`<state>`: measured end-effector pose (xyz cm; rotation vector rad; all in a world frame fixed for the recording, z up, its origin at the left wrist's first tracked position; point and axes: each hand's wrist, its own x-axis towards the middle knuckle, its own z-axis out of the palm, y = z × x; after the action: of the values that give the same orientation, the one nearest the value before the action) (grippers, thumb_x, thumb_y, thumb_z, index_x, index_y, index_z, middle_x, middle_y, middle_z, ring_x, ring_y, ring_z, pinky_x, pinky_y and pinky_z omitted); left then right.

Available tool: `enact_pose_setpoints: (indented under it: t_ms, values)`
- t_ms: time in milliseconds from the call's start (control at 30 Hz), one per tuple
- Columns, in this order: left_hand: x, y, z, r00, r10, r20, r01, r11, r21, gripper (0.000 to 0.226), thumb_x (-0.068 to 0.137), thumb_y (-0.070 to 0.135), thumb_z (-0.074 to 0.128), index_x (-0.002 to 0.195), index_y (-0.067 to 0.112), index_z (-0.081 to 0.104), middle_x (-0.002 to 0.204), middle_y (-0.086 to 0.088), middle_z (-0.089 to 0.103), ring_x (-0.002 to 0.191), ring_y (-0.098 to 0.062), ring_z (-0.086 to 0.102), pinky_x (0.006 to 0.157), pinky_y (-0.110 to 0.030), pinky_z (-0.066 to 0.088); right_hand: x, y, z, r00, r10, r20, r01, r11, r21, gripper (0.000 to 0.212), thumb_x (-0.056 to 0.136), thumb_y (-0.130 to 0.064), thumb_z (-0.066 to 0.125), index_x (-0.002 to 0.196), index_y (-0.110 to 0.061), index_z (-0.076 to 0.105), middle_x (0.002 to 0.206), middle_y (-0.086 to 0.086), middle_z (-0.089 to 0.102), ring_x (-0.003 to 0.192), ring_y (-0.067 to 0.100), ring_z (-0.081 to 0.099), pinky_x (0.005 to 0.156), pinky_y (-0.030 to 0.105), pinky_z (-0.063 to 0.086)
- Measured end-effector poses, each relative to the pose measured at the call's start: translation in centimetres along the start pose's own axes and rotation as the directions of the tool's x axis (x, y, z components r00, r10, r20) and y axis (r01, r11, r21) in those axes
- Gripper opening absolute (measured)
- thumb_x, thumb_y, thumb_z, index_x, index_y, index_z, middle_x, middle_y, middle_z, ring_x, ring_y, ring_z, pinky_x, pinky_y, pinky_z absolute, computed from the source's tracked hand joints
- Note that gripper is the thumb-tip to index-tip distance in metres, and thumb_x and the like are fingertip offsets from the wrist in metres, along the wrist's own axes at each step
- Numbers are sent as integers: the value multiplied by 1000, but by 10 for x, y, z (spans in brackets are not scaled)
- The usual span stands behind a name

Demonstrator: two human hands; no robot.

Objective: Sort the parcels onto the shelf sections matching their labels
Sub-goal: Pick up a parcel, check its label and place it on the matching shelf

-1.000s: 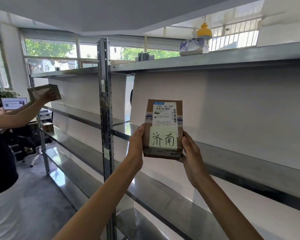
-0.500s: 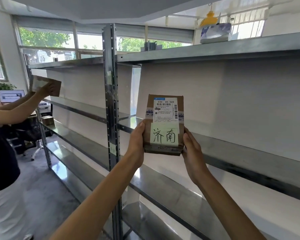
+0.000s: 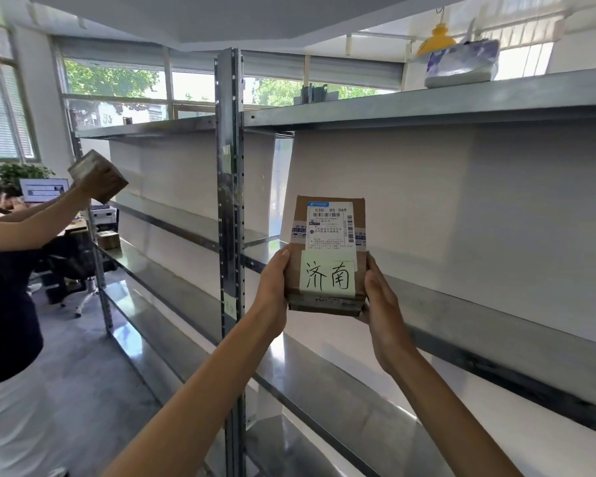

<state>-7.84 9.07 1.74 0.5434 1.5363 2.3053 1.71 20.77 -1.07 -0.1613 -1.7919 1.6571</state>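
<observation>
I hold a small brown cardboard parcel upright in front of the metal shelf unit. It carries a white shipping label and a pale handwritten note with two Chinese characters. My left hand grips its left side and my right hand supports its right side and bottom. The parcel hangs in front of the middle shelf board, right of the upright post.
A person at the left lifts another brown parcel toward the left shelf section. A small box lies on a lower left shelf. A wrapped package sits on the top shelf. Desk, monitor and chair stand behind.
The parcel stays in both my hands, and the view has shifted slightly. The person at the left has tilted and lowered their parcel a little toward the shelf.
</observation>
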Motion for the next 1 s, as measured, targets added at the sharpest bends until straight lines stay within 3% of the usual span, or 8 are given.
enact_pose_setpoints:
  t_ms: [100,267,400,500,767,1000]
  values:
    - [15,-1,5,1000,-2,-12,2,1000,6,27,101,32,34,97,23,60,66,8,73,70,-12,68,61,-26,50,18,8,-3,999,-13,30,13,1000,-10,44,99,-41,27,143,-41,32,133,-7,56,113,6,56,82,15,49]
    - [40,-4,15,1000,4,-19,-4,1000,20,30,101,35,33,90,24,59,62,8,73,72,-16,67,62,-28,49,45,16,-8,998,-36,44,35,999,17,44,100,-39,27,144,-39,30,135,-8,54,115,7,55,91,22,49]
    - [53,-7,13,999,31,-24,-30,999,10,29,101,34,33,93,24,58,65,8,73,67,-12,69,60,-27,50,61,22,-7,998,-40,53,39,999,11,43,101,-37,26,144,-40,29,129,-12,55,104,-5,56,74,9,51]
    - [62,-6,4,998,55,-31,-55,998,-15,26,101,31,34,98,24,59,70,6,75,65,-12,71,58,-27,51,70,27,0,997,-43,66,41,998,41,43,101,-34,30,144,-39,30,129,-11,55,104,-5,57,71,9,52]
    - [95,0,-38,982,183,52,-182,983,-16,37,102,22,29,131,17,51,112,-9,68,100,-26,66,77,-34,58,94,40,36,991,-123,57,114,984,140,43,100,-17,37,141,-31,36,137,-7,52,119,7,54,78,16,53]
    - [143,12,-75,969,175,173,-180,984,9,32,102,23,30,126,23,52,121,-9,64,109,-28,63,87,-40,55,117,48,76,990,-141,-32,144,977,159,43,99,-13,37,139,-30,39,135,-6,53,117,8,56,75,18,54]
